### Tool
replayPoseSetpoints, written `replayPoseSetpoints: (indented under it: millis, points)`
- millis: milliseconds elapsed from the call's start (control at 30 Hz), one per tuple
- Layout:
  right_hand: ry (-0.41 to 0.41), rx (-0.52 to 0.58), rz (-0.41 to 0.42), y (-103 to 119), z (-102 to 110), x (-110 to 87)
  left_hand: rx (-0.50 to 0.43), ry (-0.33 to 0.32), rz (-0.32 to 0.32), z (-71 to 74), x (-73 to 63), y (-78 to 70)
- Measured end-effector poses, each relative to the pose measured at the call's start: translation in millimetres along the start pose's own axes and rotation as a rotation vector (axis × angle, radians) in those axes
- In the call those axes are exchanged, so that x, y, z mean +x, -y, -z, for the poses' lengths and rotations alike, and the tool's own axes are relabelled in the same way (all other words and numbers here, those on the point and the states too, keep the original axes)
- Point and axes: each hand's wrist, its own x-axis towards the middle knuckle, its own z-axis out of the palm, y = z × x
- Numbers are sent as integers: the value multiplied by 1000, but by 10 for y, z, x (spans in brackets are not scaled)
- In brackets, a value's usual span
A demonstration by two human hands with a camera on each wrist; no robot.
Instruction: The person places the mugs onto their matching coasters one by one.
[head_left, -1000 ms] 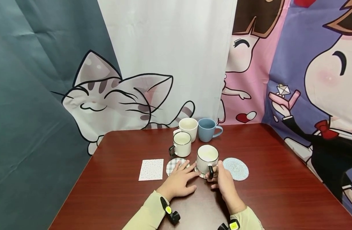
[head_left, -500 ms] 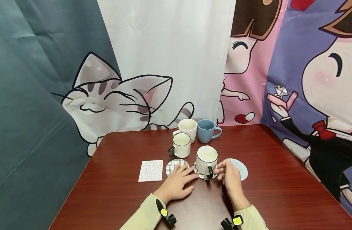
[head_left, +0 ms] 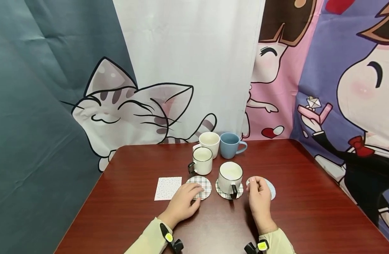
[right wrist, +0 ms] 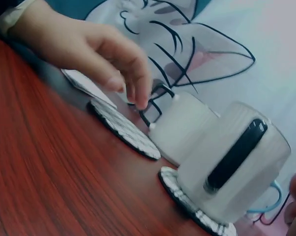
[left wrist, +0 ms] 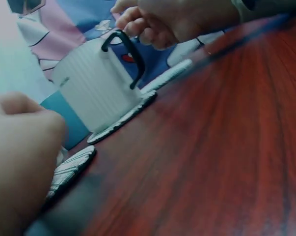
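A white ribbed mug (head_left: 228, 181) with a black rim and black handle stands upright on a round plaid coaster (head_left: 219, 191). Its handle points toward the person. To its right, my right hand (head_left: 260, 201) hovers with loosely curled fingers, overlapping a round pale blue coaster (head_left: 272, 189) and holding nothing. My left hand (head_left: 181, 204) hangs over the left edge of another plaid coaster (head_left: 207, 187), fingers relaxed and bent downward. In the right wrist view its fingertips hang above that coaster, apart from the mugs.
Behind the left plaid coaster is a second black-handled ribbed mug (head_left: 203, 163). A plain white mug (head_left: 211, 141) and a blue mug (head_left: 229, 148) stand at the table's back edge. A square speckled coaster (head_left: 166, 187) lies at left. A printed curtain (head_left: 188, 53) hangs behind the table.
My right hand has left the mug's handle and moved right over the blue coaster, its fingers curling. My left hand has drawn back to the left, away from the mug's coaster.
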Motion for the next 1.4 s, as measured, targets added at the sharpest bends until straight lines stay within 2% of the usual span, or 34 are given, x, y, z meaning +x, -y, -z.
replayPoseSetpoints:
  millis: [100, 200, 333, 500, 667, 933, 1000, 1167, 1300, 1400]
  points:
    - [0, 24, 124, 117, -37, -52, -84, -142, 59, -3, 12, 39]
    - [0, 58, 163, 105, -69, -50, -148, -233, 97, -7, 20, 67]
    - [-5, 83, 183, 27, -111, -18, -145, -261, 123, 7, 13, 93]
    - [38, 125, 222, 64, -168, 21, -103, -272, 131, 30, -6, 126]
    - [31, 166, 156, 117, -172, 139, -86, -236, 91, 22, -34, 131]
    - [-5, 87, 124, 227, -103, 478, -41, -78, -21, 0, -19, 9]
    - [3, 61, 112, 232, -77, 604, -36, -46, -41, -20, -9, -27]
    - [36, 41, 74, 214, -50, 948, -1, -21, -92, -77, 23, -110]
    - [86, 46, -12, 157, -61, 1192, 28, -2, -111, -129, 58, -185]
    - [121, 3, -43, 85, -69, 1353, 24, 22, -136, -164, 93, -246]
